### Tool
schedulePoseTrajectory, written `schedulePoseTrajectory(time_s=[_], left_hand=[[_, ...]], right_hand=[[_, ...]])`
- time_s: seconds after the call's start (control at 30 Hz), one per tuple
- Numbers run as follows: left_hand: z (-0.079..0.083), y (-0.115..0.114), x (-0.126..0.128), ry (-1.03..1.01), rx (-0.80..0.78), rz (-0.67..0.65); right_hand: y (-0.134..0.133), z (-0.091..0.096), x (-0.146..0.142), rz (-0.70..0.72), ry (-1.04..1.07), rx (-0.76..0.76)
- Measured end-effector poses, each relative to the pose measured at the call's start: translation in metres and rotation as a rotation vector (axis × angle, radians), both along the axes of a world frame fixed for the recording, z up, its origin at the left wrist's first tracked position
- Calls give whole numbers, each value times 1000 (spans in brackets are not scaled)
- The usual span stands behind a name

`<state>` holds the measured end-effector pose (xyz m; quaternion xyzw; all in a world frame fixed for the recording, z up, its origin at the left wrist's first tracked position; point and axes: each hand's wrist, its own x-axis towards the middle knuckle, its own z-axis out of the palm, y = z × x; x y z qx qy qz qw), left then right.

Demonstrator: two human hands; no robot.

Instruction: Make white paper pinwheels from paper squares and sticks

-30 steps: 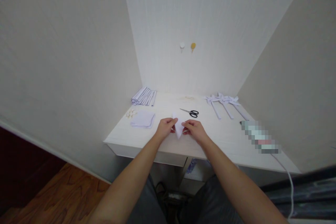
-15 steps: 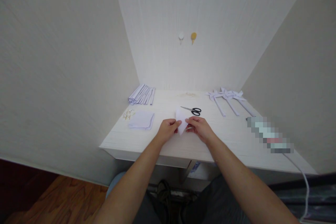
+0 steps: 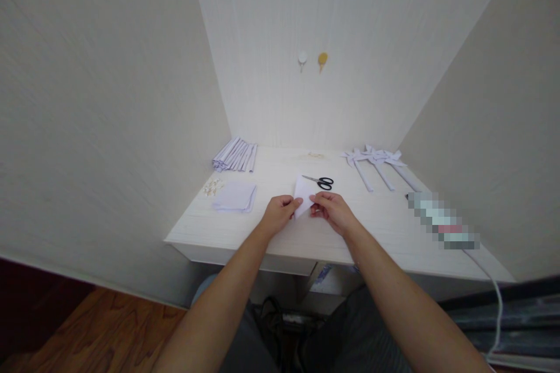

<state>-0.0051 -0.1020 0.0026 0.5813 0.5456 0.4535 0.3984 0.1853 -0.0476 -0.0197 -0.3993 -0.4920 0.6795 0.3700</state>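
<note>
My left hand (image 3: 281,213) and right hand (image 3: 333,211) pinch a thin, folded white paper (image 3: 303,189). Metal-bladed, black-looped scissors (image 3: 322,182) lie just beyond.

Place type: home-like room, with a corner used for paper craft; home or small office cannot be settled.
Walls (image 3: 262,105): pale, plain, enclosing the nook at left, rear and right of frame.
Table (image 3: 306,240): white, centre of frame, with a drawer front (image 3: 284,264) below its edge.
Floor (image 3: 114,326): brown wood-grain, lower left.
Wall hooks (image 3: 322,59): white and yellow, upper centre.
Craft items: folded paper (image 3: 302,188) and scissors (image 3: 324,183), centre; paper pinwheels (image 3: 376,155), right of centre.
</note>
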Motion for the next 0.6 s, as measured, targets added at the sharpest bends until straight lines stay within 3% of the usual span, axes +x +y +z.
schedulePoseTrajectory(time_s=[0.6], left_hand=[[3,-5,3,-3,4,-12]], right_hand=[[1,-1,1,-69,88,-10]])
